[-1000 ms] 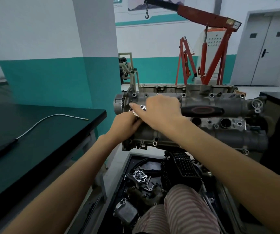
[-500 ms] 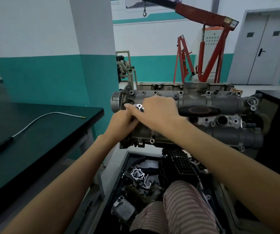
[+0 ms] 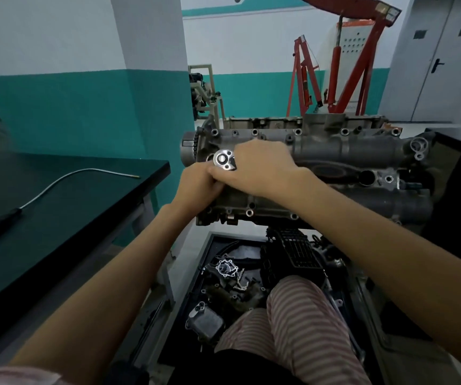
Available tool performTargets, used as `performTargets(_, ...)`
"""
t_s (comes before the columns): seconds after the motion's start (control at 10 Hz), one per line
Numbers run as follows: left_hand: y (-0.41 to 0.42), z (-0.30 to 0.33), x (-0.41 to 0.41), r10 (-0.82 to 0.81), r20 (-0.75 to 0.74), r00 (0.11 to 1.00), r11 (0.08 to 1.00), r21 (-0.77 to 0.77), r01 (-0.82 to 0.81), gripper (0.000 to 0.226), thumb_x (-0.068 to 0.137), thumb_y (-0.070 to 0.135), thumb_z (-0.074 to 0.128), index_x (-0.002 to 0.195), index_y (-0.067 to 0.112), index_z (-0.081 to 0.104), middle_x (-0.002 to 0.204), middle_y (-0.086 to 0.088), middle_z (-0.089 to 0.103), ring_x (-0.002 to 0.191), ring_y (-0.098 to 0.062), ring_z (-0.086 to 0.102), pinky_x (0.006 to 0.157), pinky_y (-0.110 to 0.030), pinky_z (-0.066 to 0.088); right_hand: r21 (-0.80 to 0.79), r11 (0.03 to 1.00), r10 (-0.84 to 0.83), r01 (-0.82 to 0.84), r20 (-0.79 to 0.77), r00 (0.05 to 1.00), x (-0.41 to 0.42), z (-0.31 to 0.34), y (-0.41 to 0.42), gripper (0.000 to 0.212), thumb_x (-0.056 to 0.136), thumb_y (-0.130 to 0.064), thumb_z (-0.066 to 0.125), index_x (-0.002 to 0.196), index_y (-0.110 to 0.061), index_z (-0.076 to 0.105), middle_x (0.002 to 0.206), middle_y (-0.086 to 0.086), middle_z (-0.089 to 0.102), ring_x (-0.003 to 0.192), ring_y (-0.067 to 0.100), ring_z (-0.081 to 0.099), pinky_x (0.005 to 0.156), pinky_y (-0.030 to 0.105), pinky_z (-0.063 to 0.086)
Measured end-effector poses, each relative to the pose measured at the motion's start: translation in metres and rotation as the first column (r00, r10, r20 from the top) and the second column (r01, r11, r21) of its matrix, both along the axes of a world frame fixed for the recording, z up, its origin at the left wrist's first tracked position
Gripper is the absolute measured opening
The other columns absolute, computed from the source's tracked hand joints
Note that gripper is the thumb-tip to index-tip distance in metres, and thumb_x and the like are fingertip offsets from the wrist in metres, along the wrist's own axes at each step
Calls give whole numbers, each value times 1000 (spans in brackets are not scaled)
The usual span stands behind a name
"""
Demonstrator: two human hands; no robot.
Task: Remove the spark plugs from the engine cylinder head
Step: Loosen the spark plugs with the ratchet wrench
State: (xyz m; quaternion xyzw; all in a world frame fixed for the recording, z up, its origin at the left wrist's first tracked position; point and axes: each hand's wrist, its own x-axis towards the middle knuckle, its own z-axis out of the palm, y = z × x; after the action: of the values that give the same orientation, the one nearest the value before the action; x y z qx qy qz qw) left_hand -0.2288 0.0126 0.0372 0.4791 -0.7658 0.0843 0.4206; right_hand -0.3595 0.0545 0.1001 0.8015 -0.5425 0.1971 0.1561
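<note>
The grey engine cylinder head (image 3: 335, 151) lies on a stand in front of me. A chrome ratchet head (image 3: 223, 160) stands over its left end, and the ratchet's black and red handle (image 3: 330, 171) runs to the right along the top. My right hand (image 3: 262, 168) lies over the ratchet just right of its head, fingers curled round it. Directly below the head, my left hand (image 3: 196, 187) curls round the shaft beneath, which is hidden. No spark plug is visible.
A dark bench (image 3: 57, 207) on the left carries a flexible pick-up tool (image 3: 57, 184). Under the cylinder head, a black tray (image 3: 232, 276) holds several engine parts. A red engine crane (image 3: 343, 65) stands behind. My striped trouser leg (image 3: 301, 323) is at the bottom.
My right hand has slid back to the right off the ratchet head, so the chrome head now shows. My left hand stays under it. The view has tilted slightly.
</note>
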Motion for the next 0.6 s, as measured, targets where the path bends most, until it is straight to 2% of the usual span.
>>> performTargets(0.1, -5, -5, -1, 90, 6, 996, 995, 31, -90, 28, 75, 4, 54, 53, 10, 38, 48, -17, 53, 45, -26, 41, 46, -26, 18, 478, 778, -91, -407, 727, 680, 9, -13, 9, 48, 87, -57, 42, 65, -15, 42, 60, -2, 41, 49, 12, 39, 48, 24, 31)
performTargets(0.2, -6, -7, -2, 139, 11, 990, 989, 54, -140, 43, 74, -3, 53, 45, 17, 28, 38, -2, 37, 40, -17, 35, 45, -24, 18, 416, 326, -538, -849, 820, 195, 17, -13, 19, 34, 91, -34, 43, 65, -13, 39, 59, 2, 32, 48, 13, 31, 52, 25, 32)
performTargets(0.3, -8, -7, 0, 74, 7, 997, 997, -3, -74, 26, 73, 11, 53, 49, 16, 41, 49, -11, 53, 50, -24, 45, 48, -26, 20, 518, 827, -62, -219, 472, 880, 9, -8, 10, 33, 92, -34, 43, 67, -14, 42, 63, 1, 42, 51, 12, 39, 53, 25, 34)
performTargets(0.4, -9, -9, -4, 75, 6, 997, 991, -109, -74, 23, 74, 20, 54, 58, 14, 39, 52, -15, 56, 46, -29, 47, 46, -20, 13, 100, 989, -85, 105, -188, 979, 2, 13, 7, 14, 90, -22, 48, 79, -14, 45, 69, -1, 41, 57, 13, 39, 47, 25, 25)
performTargets(0.5, -6, -7, -6, 79, -10, 997, 993, -88, -79, 28, 72, 20, 47, 54, 16, 25, 51, -21, 53, 45, -32, 41, 45, -25, 12, 146, 989, -21, 24, -24, 1000, 5, -1, 6, 13, 87, -22, 52, 86, -11, 44, 72, 0, 45, 62, 17, 45, 49, 26, 29)
performTargets(0.6, -2, -6, -6, 55, -151, 987, 989, 144, -34, 24, 68, 18, 40, 50, 23, 25, 49, -17, 49, 49, -31, 38, 47, -32, 27, 466, 751, -67, -468, 759, 648, 17, -20, 20, 13, 86, -18, 51, 85, -7, 44, 62, 3, 44, 46, 13, 46, 46, 22, 38)
